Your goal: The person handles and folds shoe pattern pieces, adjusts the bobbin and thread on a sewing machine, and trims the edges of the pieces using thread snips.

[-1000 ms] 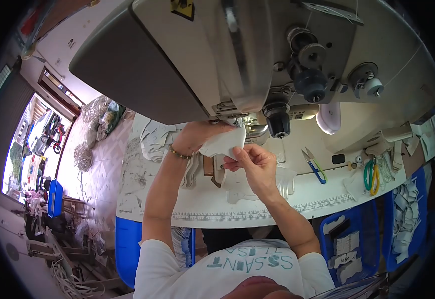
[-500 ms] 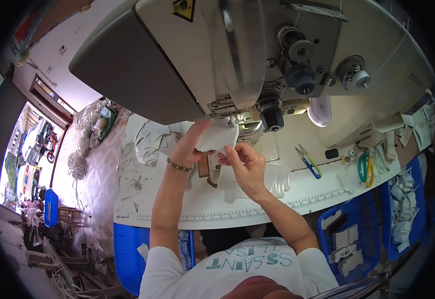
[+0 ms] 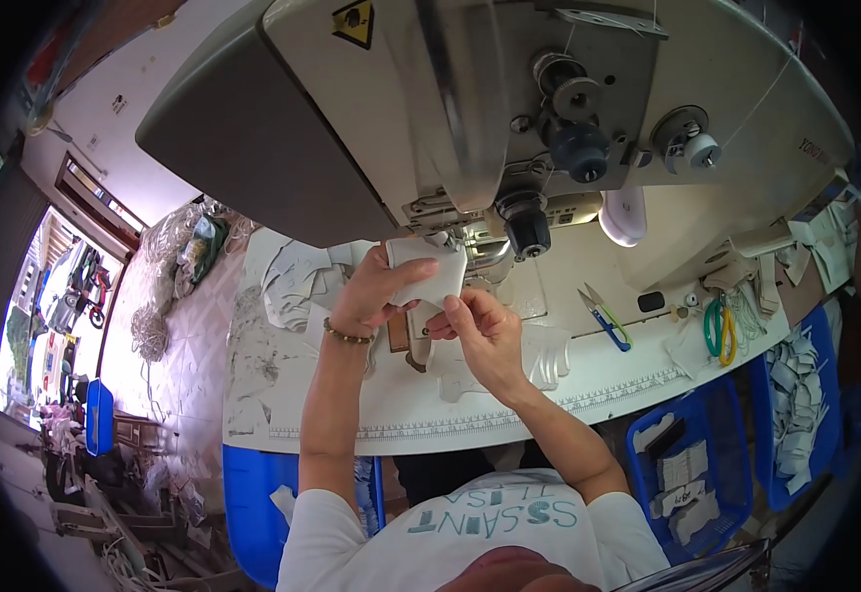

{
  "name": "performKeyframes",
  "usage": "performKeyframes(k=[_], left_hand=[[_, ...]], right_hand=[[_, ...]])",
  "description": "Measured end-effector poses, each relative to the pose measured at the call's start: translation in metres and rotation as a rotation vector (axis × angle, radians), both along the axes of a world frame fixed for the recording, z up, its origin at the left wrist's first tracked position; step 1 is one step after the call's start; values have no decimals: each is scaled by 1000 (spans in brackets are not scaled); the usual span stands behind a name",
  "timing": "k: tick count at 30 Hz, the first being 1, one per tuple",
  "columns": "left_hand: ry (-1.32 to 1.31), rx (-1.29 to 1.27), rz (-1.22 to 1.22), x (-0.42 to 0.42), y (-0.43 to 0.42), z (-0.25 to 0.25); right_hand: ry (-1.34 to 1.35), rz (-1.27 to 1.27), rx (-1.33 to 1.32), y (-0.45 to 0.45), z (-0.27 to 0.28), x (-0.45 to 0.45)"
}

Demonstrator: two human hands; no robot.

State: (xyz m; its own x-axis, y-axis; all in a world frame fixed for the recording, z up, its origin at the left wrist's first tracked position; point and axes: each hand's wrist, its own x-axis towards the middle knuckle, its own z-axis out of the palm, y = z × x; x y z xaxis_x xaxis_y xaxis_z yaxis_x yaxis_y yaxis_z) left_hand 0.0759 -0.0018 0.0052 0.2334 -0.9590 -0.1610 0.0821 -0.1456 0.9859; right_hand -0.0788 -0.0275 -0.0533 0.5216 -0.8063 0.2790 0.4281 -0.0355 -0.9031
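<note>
A small white piece of sheet material point(image 3: 432, 280) is held up just below the needle area of a sewing machine point(image 3: 332, 128). My left hand point(image 3: 373, 293) grips its left side, thumb laid across the top face and fingers underneath. At the piece's lower right corner, my right hand point(image 3: 490, 340) pinches the edge between thumb and fingers. The presser foot area lies right behind the piece and is partly covered by it. On the table beneath my right hand are more pale cut pieces point(image 3: 547, 357).
Heaped white pieces point(image 3: 297, 281) lie left on the white table point(image 3: 352, 409). Toward the right are blue-and-green-handled scissors point(image 3: 608, 324) and yellow-and-green-handled scissors point(image 3: 721, 331). Blue baskets point(image 3: 712, 405) with cut pieces stand below the table's front edge. A printed ruler point(image 3: 588, 400) runs along that edge.
My left hand has turned and its thumb now presses on the white piece. The piece has shifted slightly toward me, while my right hand stays at its corner.
</note>
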Motion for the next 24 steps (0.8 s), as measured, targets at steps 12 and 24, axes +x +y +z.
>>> performKeyframes(k=[12, 24], left_hand=[[79, -113, 61, -2, -7, -3], [-718, -434, 123, 44, -11, -12]], right_hand=[[15, 1, 10, -9, 7, 0], [29, 72, 27, -2, -8, -13]])
